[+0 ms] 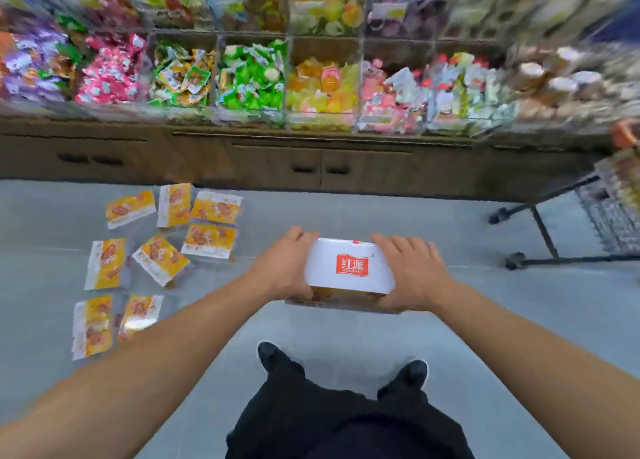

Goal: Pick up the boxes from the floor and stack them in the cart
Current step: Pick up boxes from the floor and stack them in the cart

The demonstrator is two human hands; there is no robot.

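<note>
To the left of the fingers, eight yellow boxes [162, 247] are scattered on the floor [346, 330]. A white-lidded box [348, 268] is gripped at its two ends by the left hand [284, 268] and the right hand [410, 273], above the floor. At the far right, the cart [609, 212] is partly seen; its contents are blurred.

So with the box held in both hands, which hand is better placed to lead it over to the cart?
Right. The cart stands at the far right of the view, on the right hand's side. The left hand grips the box's opposite end, nearer the yellow packets on the floor.
</note>
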